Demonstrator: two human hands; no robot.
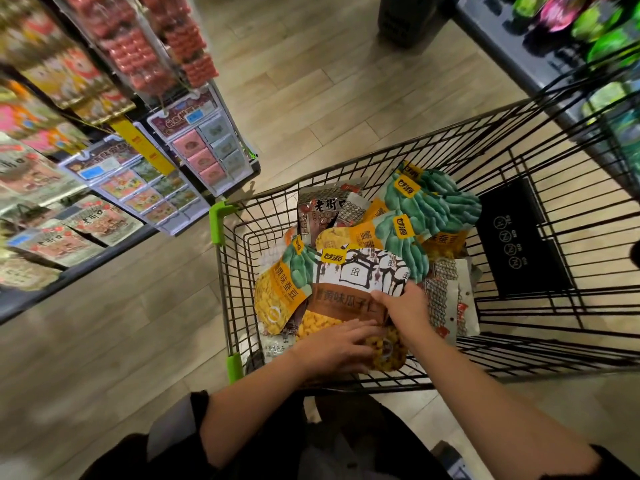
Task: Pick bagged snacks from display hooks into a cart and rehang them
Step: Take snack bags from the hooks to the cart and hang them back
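A black wire cart [540, 237] with green corner guards holds several snack bags. On top lies a brown and white bag [349, 292] with yellow kernels showing at its lower end. My right hand [405, 306] grips this bag at its right edge, thumb on its front. Over the bag's lower part my left hand [339, 344] rests with its fingers spread. Orange and green bean bags [419, 209] and grey patterned bags [446, 299] lie beneath and around it.
A display rack [104, 188] of hanging snack bags stands at the left, reaching toward the cart's left corner. Strips of red sausages [152, 46] hang above it. A dark shelf [519, 39] with green packs runs along the upper right. Wooden floor lies between.
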